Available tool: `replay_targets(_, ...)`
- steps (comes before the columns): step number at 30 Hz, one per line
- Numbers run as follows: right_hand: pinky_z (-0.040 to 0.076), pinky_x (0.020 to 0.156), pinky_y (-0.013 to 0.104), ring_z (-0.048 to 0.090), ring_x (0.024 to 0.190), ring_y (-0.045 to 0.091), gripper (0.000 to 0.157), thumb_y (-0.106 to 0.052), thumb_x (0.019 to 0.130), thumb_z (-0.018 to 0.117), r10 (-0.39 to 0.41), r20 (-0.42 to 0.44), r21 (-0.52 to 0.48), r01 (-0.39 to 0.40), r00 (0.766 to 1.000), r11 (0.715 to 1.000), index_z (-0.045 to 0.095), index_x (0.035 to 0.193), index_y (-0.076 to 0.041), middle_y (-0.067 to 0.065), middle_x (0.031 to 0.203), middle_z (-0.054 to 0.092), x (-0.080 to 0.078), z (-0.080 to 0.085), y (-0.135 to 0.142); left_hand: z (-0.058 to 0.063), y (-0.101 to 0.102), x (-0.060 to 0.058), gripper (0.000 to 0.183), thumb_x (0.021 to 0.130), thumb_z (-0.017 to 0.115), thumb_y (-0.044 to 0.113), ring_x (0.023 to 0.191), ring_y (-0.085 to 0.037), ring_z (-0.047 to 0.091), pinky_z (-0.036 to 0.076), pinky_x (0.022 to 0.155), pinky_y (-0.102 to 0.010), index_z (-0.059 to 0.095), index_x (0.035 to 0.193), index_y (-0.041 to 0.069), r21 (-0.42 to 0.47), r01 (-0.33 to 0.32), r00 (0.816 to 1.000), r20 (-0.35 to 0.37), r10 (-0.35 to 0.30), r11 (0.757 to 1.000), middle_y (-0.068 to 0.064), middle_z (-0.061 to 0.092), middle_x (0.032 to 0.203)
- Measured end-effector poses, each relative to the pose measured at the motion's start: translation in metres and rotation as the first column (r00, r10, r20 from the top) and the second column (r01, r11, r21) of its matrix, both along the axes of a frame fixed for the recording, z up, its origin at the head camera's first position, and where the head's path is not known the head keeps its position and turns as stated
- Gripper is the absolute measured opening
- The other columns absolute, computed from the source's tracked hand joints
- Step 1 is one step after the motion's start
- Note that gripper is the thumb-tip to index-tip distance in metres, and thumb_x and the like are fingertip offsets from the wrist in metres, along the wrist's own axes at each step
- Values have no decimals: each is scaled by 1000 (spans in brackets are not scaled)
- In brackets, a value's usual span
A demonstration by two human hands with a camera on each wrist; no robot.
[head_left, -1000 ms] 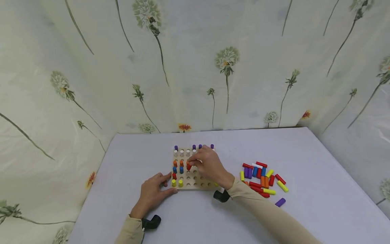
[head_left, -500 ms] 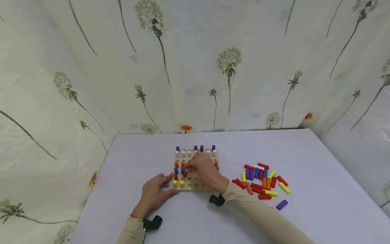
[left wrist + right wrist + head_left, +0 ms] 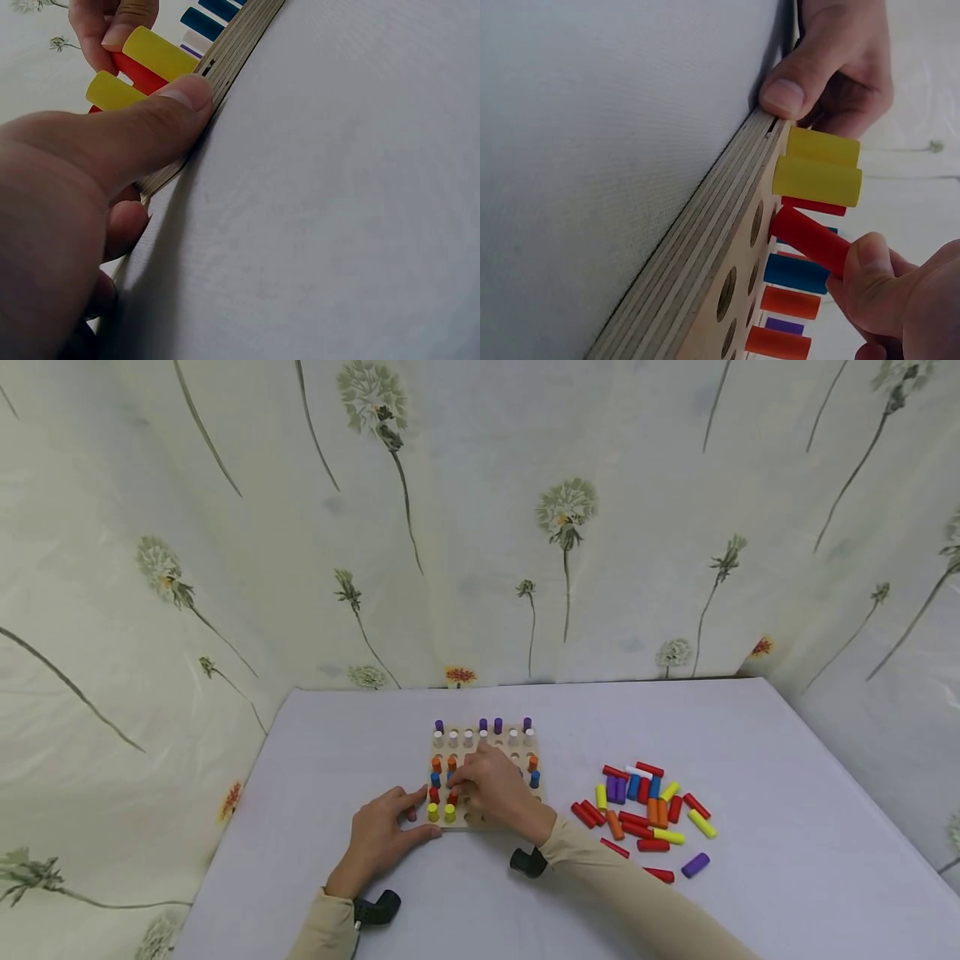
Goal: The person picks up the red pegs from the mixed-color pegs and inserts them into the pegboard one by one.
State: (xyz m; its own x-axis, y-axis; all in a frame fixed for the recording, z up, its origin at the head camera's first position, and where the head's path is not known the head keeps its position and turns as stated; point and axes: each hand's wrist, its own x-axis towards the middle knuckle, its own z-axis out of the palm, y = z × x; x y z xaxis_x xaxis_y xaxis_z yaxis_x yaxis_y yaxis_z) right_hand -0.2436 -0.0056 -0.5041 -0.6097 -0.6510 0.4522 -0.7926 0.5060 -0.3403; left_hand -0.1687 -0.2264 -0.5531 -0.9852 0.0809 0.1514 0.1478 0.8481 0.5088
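Observation:
A wooden pegboard (image 3: 520, 750) lies on the white table with coloured pegs standing in it. My right hand (image 3: 459, 785) pinches a red peg (image 3: 453, 797) whose tip is at a hole just behind the two yellow pegs (image 3: 439, 812). The right wrist view shows the red peg (image 3: 810, 238) slanting into the pegboard (image 3: 697, 285) beside the yellow pegs (image 3: 817, 180). My left hand (image 3: 408, 814) holds the board's near-left corner, with the thumb (image 3: 127, 135) on the near edge (image 3: 232, 52) and the fingers along the left side.
A pile of loose pegs (image 3: 645, 806) in several colours lies right of the board, with a purple peg (image 3: 695, 864) and a red one (image 3: 660, 874) nearer me. Dandelion-print curtains (image 3: 480, 527) close in the table's back and sides.
My right hand has carried the red peg from the board's middle toward its near-left part and lowered it beside the yellow pegs. My left hand has stayed on the corner.

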Motion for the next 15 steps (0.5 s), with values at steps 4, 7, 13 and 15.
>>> replay_targets(4, 39, 71, 26, 49, 74, 13, 2, -13, 90, 85, -9, -41, 16, 10, 999, 1000, 87, 88, -14, -3, 75, 74, 0, -3, 0, 0, 1, -1, 69, 81, 89, 53, 67, -5, 38, 27, 63, -24, 72, 140, 21, -3, 1, 1000, 4, -1, 1000, 13, 50, 81)
replay_targets(7, 40, 71, 26, 50, 73, 13, 5, -11, 87, 88, -15, -72, 30, 17, 997, 999, 87, 88, -15, -4, 75, 73, 1, -5, -1, 0, 1, 0, 69, 81, 89, 54, 68, -5, 38, 28, 63, -23, 72, 140, 22, -1, 0, 1000, 10, 0, 1000, 13, 50, 82)
replay_targets(13, 42, 71, 27, 52, 75, 14, 9, -13, 82, 93, -8, -166, 31, 14, 986, 999, 86, 87, -16, -4, 74, 72, 5, -11, -8, -1, 0, -1, 70, 81, 89, 54, 67, -6, 38, 27, 62, -23, 72, 140, 22, -4, -4, 1000, 3, 4, 1000, 13, 51, 81)
replay_targets(15, 39, 69, 25, 50, 75, 14, 9, -16, 83, 93, -15, -188, 36, 23, 982, 999, 86, 88, -16, -4, 75, 72, 5, -13, -10, -1, 0, -1, 70, 81, 89, 54, 67, -6, 38, 27, 62, -23, 72, 140, 21, -1, -3, 1000, 0, 3, 1000, 12, 51, 81)
